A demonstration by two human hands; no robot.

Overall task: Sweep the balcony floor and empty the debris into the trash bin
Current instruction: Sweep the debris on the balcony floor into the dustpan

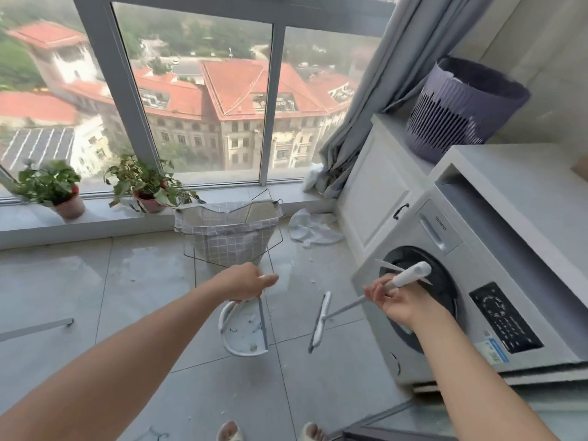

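debris, small pale flecks and bits, lies inside the white dustpan (243,329), which hangs lifted above the grey tiled floor (79,281) with its flat front edge turned to the right. left hand (246,281) is curled over the top of the dustpan's upright handle and grips it. right hand (393,302) is wrapped round the white handle of the broom (321,319), close to its upper end; the shaft slants down to the left and the narrow head stands on the floor just beside the dustpan, apart from it. ahead, near the window ledge, a checked fabric bin on a wire frame (227,230) stands with its mouth open. a crumpled white cloth (313,229) lies on the floor to its right. washing machine (461,300) fills the right side, and a purple slatted basket (464,109) sits on the cabinet beyond it. two potted plants (95,186) rest on the ledge.
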